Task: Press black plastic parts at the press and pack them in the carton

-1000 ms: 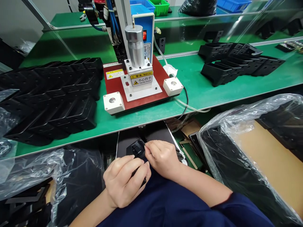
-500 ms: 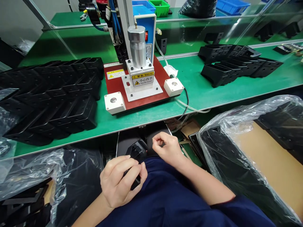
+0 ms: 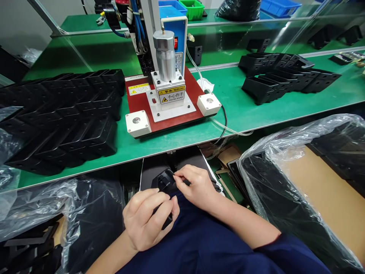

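Note:
Over my lap, my left hand (image 3: 149, 220) is wrapped round a black plastic part (image 3: 164, 179), whose far end shows a recess beyond my fingers. Much of the part is hidden by this hand. My right hand (image 3: 196, 186) is closed in a pinch, thumb and forefinger at the right edge of the part's far end. Whatever lies between those fingertips is too small or too hidden to make out.
A press (image 3: 165, 57) on a red base, with two white button boxes, stands on the green bench (image 3: 159, 144). Rows of black parts (image 3: 85, 133) sit left, more black parts (image 3: 273, 82) right. Plastic-lined boxes (image 3: 322, 182) flank my lap.
My right hand has moved left and slightly down, bringing its pinched fingertips to the black part's edge. My left hand keeps its grip on the part and has shifted only slightly.

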Tool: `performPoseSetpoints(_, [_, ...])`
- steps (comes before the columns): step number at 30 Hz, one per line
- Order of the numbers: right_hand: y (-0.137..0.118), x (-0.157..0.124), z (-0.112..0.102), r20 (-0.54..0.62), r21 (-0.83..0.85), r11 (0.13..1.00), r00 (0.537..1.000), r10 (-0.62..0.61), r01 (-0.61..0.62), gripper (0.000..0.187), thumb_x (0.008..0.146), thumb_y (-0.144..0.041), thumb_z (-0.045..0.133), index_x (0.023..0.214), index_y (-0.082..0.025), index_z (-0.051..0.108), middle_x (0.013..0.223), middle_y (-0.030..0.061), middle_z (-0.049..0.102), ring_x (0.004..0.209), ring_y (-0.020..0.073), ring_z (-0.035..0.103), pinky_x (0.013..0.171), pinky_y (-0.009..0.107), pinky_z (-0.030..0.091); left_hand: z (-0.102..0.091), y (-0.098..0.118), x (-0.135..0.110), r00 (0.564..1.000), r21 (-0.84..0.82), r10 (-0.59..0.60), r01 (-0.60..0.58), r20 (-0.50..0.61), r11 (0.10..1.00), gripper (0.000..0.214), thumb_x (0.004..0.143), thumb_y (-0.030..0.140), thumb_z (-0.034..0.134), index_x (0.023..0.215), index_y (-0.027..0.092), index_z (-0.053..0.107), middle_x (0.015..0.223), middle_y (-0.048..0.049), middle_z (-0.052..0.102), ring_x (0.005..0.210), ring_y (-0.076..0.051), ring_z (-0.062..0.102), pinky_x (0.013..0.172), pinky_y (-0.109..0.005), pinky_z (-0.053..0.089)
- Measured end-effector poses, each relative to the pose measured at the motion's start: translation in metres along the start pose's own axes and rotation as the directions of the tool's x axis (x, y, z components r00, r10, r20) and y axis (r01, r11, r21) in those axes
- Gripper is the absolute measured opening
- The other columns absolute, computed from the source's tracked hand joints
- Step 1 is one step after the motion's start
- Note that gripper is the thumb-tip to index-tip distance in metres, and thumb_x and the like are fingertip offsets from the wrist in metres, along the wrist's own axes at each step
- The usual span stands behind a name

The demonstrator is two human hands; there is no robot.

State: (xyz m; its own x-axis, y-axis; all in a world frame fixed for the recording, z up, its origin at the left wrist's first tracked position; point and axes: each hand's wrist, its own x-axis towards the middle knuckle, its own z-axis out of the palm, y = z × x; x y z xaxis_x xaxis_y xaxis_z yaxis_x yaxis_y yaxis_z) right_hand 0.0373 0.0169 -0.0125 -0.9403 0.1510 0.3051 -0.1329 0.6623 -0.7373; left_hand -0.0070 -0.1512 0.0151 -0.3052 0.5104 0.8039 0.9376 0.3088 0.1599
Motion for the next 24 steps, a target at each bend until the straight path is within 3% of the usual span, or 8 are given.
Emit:
performPoseSetpoints(9, [0.004,0.004,0.003,-0.007,0.248,0.948,0.979,0.206,-0.197,0.012,0.075,-0.011,0.054,0.066,-0.018,0.059,0.062,-0.0019,0.057,0.054,0.0101,0.051,0.052,0.021,0.042,0.002,0.002,-0.003,1.000,-0.012,-0.011,0.011,0.001,1.000,0.035,0.056,0.002,0.082,0.079,0.015,0.060,0.076,-0.0018,0.064,0.079,-0.018,0.061,0.070,-0.030,0.054])
performPoseSetpoints(15, [0.017,0.003,0.011,0.113,0.506,0.753,0.898,0.426,-0.421,0.008,0.071,-0.021,0.057,0.067,-0.016,0.061,0.060,-0.0015,0.058,0.051,0.0093,0.049,0.048,0.020,0.040,-0.001,0.001,0.000,1.000,-0.016,-0.014,0.014,-0.009,1.000,0.033,0.058,0.002,0.080,0.078,0.014,0.058,0.077,-0.0015,0.062,0.075,-0.016,0.061,0.070,-0.030,0.054])
performPoseSetpoints(18, [0.023,0.004,0.012,0.128,0.603,0.654,0.865,0.486,-0.457,0.008,0.068,-0.024,0.059,0.067,-0.016,0.061,0.060,-0.0010,0.059,0.051,0.0099,0.051,0.048,0.021,0.042,-0.002,0.000,0.001,1.000,-0.014,-0.025,0.025,-0.006,1.000,0.031,0.060,0.003,0.079,0.078,0.014,0.057,0.077,-0.0015,0.062,0.074,-0.016,0.061,0.069,-0.030,0.055])
performPoseSetpoints(24, [0.045,0.005,0.010,0.099,0.655,0.564,0.797,0.596,-0.503,0.015,0.066,-0.029,0.065,0.073,-0.016,0.063,0.065,0.0016,0.062,0.055,0.0123,0.057,0.053,0.025,0.051,-0.004,-0.003,0.003,0.996,-0.015,-0.061,0.060,-0.059,0.998,0.030,0.062,0.001,0.076,0.075,0.015,0.054,0.074,-0.0021,0.061,0.072,-0.016,0.061,0.062,-0.030,0.055])
